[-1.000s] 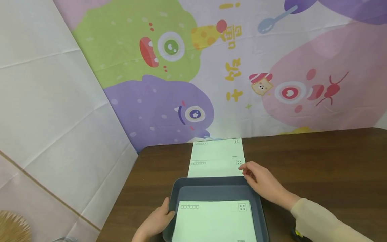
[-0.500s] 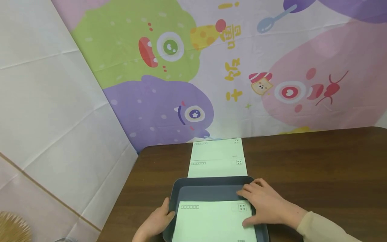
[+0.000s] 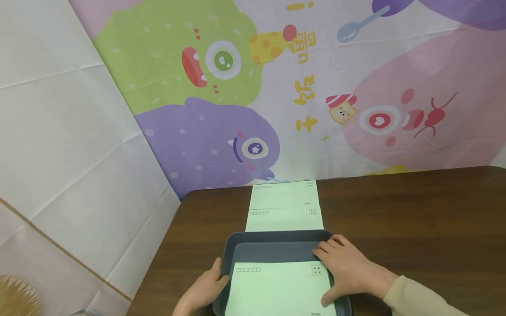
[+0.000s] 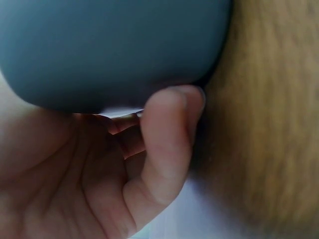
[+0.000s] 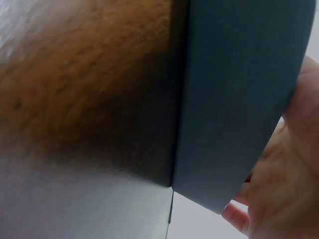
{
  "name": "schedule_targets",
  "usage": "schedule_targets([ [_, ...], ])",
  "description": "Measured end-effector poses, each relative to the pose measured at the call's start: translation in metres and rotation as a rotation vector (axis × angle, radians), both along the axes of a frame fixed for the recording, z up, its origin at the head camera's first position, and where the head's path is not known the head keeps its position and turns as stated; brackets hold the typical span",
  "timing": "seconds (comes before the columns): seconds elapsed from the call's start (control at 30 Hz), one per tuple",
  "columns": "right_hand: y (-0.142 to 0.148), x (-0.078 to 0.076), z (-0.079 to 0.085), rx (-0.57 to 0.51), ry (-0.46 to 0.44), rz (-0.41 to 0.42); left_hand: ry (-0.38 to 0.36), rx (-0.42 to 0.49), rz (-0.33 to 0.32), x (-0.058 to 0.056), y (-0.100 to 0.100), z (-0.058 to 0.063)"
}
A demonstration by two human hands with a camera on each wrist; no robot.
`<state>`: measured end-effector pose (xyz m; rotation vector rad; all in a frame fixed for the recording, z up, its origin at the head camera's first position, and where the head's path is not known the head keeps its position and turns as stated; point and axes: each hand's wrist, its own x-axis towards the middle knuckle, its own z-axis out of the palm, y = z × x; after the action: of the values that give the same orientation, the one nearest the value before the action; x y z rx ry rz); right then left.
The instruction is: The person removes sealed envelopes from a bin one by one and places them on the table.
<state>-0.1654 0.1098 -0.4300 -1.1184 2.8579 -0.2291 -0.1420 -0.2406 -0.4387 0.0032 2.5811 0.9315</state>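
A pale envelope (image 3: 276,292) with a row of small postcode boxes lies in a dark grey tray (image 3: 269,237), at the bottom middle of the head view. My left hand (image 3: 203,287) grips the tray's left side. In the left wrist view, a bent digit (image 4: 167,139) presses against the tray's outer wall (image 4: 114,59), near the table. Across the tray's right rim reaches my right hand (image 3: 345,265), its thumb and fingers spread over the envelope's right edge. Whether those fingertips touch the paper is hard to tell. In the right wrist view the tray wall (image 5: 234,99) hides part of that hand.
Two more envelopes (image 3: 283,195) lie overlapping on the brown wooden table (image 3: 415,219), between the tray and the wall. Behind the table hangs a cartoon-printed cloth (image 3: 316,153). A round woven object (image 3: 17,294) shows at the lower left.
My right hand has come down from above the tray's far right corner to the right edge of the envelope inside. Its thumb has since shifted slightly nearer. The left hand stays put.
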Motion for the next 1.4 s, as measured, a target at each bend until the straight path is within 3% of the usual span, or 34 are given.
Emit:
schedule_targets([
  [0.73,0.0015,-0.0039,0.0003,-0.038,-0.047,-0.019,0.002,-0.018,0.003,-0.0011,0.0002,-0.0016],
  [0.97,0.0011,-0.0032,0.0008,-0.113,-0.034,-0.037,0.01,-0.019,-0.005,0.0013,0.0016,0.0021],
  [1.23,0.0008,0.0001,0.0025,-0.218,-0.149,-0.081,0.023,-0.015,-0.017,0.0027,0.0019,0.0026],
  [1.4,0.0017,0.0028,0.0016,-0.282,-0.167,-0.089,0.035,-0.018,-0.015,0.0024,0.002,0.0013],
])
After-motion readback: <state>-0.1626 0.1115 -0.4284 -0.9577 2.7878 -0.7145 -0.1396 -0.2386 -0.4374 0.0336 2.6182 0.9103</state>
